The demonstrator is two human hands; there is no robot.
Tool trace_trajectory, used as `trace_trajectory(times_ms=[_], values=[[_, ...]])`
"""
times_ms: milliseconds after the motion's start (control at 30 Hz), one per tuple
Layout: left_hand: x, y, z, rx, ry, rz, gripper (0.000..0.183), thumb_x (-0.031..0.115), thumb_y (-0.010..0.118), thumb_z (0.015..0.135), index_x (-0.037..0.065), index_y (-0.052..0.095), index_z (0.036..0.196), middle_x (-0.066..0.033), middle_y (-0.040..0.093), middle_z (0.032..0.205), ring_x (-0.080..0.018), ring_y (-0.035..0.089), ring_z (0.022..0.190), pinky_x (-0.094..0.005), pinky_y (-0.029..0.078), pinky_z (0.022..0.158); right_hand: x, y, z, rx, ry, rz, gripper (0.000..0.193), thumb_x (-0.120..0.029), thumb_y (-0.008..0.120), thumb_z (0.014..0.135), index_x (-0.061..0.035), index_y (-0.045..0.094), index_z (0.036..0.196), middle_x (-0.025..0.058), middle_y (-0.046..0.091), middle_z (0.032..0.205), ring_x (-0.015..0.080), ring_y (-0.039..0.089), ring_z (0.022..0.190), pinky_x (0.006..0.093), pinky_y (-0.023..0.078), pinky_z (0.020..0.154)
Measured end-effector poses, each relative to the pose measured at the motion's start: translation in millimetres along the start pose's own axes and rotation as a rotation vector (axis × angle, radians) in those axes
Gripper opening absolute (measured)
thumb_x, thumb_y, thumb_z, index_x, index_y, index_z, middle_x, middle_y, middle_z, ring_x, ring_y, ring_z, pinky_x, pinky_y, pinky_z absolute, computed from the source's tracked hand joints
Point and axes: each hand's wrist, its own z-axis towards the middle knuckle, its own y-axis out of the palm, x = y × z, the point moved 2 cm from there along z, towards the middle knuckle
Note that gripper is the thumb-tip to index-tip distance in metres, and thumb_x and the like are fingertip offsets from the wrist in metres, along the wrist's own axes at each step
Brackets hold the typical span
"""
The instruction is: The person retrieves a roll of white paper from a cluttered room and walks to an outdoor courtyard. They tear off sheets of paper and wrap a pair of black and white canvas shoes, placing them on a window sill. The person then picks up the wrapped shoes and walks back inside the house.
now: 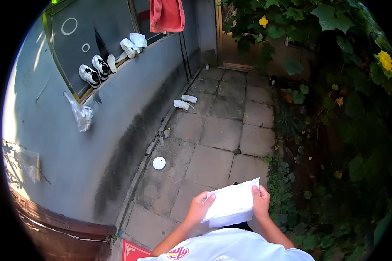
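Left hand (pixel 200 205) gripping the left edge of a thin white rectangular sheet of paper-like material (pixel 230 201), thumb uppermost; right hand (pixel 261 201) gripping its right edge; the sheet spans both hands, just before a white shirt (pixel 231 245), above grey square paving slabs (pixel 209 162) bearing a round white disc (pixel 159 163); upper left, black-and-white laced sneakers (pixel 89 75)

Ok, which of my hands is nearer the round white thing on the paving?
Left. In the picture, your left hand is below and right of the round white thing; your right hand is farther right, across the white sheet.
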Motion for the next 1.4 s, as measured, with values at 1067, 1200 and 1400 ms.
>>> trace_trajectory(times_ms=[1067, 1200, 1400], values=[[313, -86, 974, -0.006, 0.179, 0.294, 0.018, 0.019, 0.069, 0.090, 0.002, 0.071, 0.097, 0.0018, 0.068, 0.083, -0.0051, 0.059, 0.078, -0.0230, 0.048, 0.071, -1, 236, 1004, 0.016, -0.151, -0.125, 0.020, -0.021, 0.061, 0.096, -0.0021, 0.061, 0.090, -0.0038, 0.055, 0.077, 0.0050, 0.046, 0.072, 0.0232, 0.040, 0.064], [344, -70, 1086, -0.027, 0.232, 0.461, 0.019, 0.018, 0.070, 0.089, 0.002, 0.073, 0.099, -0.0017, 0.072, 0.088, -0.0062, 0.061, 0.082, -0.0233, 0.049, 0.074, 10, 239, 1109, 0.080, -0.086, -0.071, 0.017, -0.019, 0.060, 0.096, -0.0028, 0.061, 0.091, -0.0048, 0.055, 0.080, 0.0042, 0.047, 0.074, 0.0220, 0.040, 0.067], [399, -71, 1239, 0.158, 0.200, 0.429, 0.021, 0.025, 0.071, 0.088, 0.009, 0.073, 0.101, -0.0065, 0.073, 0.086, -0.0113, 0.066, 0.076, -0.0269, 0.051, 0.071, 18, 276, 1305, -0.057, -0.095, 0.037, 0.012, -0.015, 0.062, 0.095, -0.0032, 0.060, 0.097, -0.0065, 0.053, 0.081, 0.0028, 0.046, 0.073, 0.0195, 0.038, 0.066]])
